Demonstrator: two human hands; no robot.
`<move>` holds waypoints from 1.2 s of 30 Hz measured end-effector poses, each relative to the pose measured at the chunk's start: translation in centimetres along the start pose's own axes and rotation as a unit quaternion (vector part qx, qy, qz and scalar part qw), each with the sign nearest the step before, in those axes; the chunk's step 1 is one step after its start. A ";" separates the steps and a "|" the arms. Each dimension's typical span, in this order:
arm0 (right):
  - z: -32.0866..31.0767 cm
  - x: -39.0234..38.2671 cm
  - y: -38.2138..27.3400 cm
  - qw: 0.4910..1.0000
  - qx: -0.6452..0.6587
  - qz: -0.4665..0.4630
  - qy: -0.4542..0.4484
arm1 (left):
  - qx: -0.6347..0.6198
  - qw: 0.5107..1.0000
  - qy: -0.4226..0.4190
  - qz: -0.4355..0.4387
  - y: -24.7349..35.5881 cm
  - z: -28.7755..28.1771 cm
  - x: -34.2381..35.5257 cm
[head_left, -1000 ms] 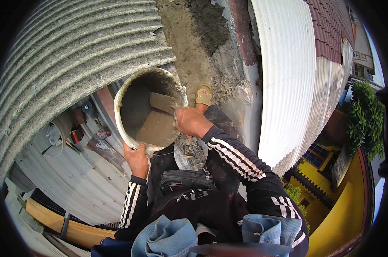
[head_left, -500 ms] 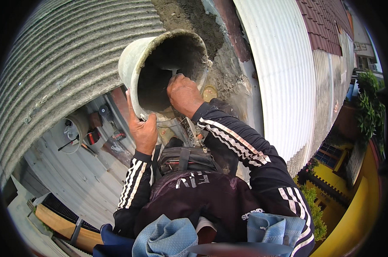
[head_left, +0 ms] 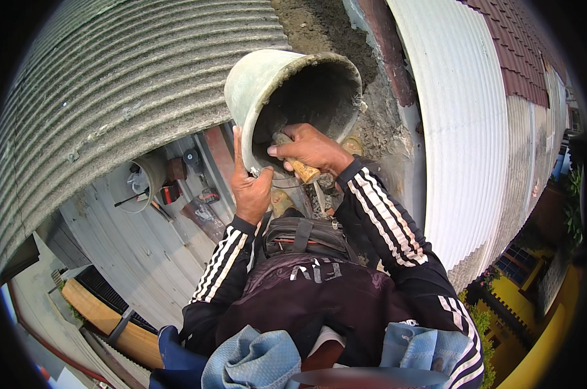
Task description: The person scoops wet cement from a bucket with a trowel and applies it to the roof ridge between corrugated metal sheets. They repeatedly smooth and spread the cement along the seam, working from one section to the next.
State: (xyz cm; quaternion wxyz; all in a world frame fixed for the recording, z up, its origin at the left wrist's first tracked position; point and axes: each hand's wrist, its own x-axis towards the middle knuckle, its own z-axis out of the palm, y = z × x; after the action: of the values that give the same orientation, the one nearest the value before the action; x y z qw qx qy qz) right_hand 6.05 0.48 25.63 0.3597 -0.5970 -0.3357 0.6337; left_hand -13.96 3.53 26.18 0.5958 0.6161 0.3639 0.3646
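A pale plastic bucket (head_left: 254, 81), crusted with cement, is tilted on its side with its dark opening toward me. My left hand (head_left: 251, 191) grips the lower left of its rim. My right hand (head_left: 313, 149) is wrapped round a wooden handle (head_left: 304, 169) at the bucket's mouth, apparently a trowel's; its blade is hidden inside. A black bag (head_left: 306, 236) is at my waist, just below the bucket.
Corrugated roof sheets lie left (head_left: 131, 65) and right (head_left: 462, 129), with a rough cement strip (head_left: 326, 29) between. A second bucket (head_left: 154, 181) and a cordless drill (head_left: 209, 194) are on lower metal sheeting (head_left: 125, 259). A yellow building (head_left: 501, 292) stands lower right.
The bucket has risen and tipped further over since a second ago, then shifted right. Both hands moved with it, and the right hand's handle has come out into view at the mouth.
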 end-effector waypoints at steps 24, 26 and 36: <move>-27.3 7.3 14.2 0.868 0.448 0.013 0.215 | -0.192 0.848 0.374 -0.324 -9.5 -9.9 -12.2; -27.3 5.0 16.1 0.861 0.419 -0.061 0.283 | -0.164 0.847 0.380 -0.335 -9.5 -10.4 -13.3; -5.2 -8.9 5.1 0.996 0.050 -0.008 -0.073 | -0.131 0.937 0.225 -0.235 -8.0 -7.3 -9.6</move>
State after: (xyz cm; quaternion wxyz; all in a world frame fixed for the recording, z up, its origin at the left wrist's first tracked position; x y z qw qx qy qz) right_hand 11.19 -9.76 25.53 0.3684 -0.5275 -0.3336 0.6890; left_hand -25.06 -1.32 18.24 0.6428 0.3313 0.5714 0.3881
